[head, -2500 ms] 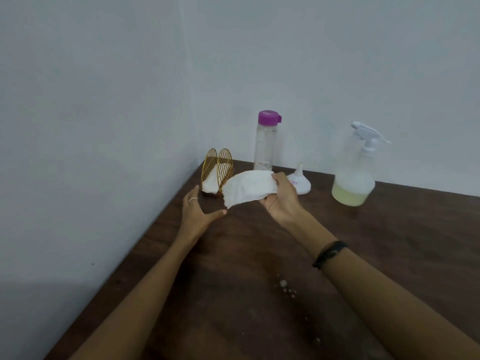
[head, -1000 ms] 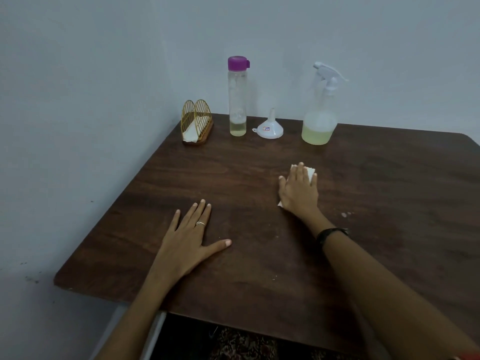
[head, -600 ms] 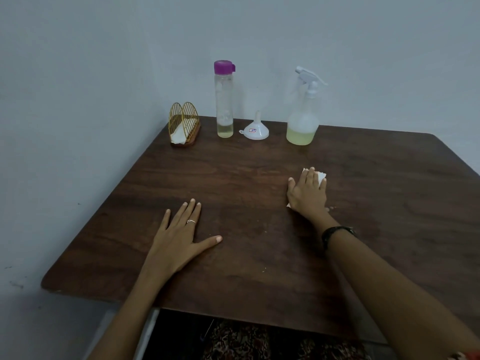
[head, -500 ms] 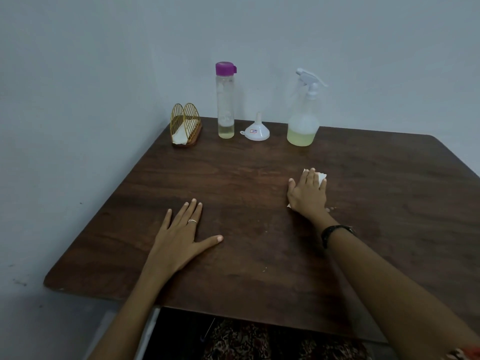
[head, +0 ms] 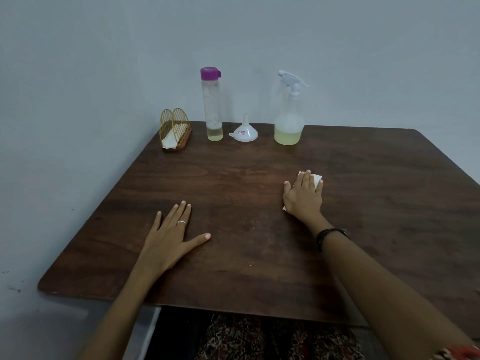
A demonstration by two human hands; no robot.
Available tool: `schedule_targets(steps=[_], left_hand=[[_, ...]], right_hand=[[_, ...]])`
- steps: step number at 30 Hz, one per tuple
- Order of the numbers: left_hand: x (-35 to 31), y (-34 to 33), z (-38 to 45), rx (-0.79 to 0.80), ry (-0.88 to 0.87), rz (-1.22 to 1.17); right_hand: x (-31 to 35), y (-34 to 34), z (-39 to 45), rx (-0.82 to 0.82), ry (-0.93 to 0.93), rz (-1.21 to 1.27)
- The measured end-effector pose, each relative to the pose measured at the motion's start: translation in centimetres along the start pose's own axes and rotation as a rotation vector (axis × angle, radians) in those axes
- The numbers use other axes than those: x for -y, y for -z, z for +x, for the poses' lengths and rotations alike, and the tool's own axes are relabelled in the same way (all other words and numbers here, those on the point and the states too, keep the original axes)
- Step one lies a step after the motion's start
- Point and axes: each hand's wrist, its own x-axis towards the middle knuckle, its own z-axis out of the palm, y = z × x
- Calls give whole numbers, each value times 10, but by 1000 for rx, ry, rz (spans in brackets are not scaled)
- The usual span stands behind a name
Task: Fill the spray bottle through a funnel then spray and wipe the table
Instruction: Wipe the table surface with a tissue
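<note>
on the table (head: 363, 203), right hand (head: 302, 197) presses the tissue (head: 317, 179) flat (left hand (head: 168, 239) spread), well inside every edge.

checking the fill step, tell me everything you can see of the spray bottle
The spray bottle stands upright at the table's far edge by the wall, right of the upturned white funnel. Its body looks like clear plastic, rounded, with pale yellow-green liquid in roughly the bottom third. A white trigger head sits on top, its nozzle pointing right. Nothing touches it but the table.
</note>
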Motion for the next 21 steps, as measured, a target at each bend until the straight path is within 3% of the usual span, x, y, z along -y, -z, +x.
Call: schedule_targets(steps=[14, 21], left_hand=[[-43, -11, -5, -26, -17, -128], [-45, -8, -10, -31, -26, -136]], right_hand=[[-76, 24, -8, -20, -67, -3], [-103, 34, -19, -72, 18, -18]])
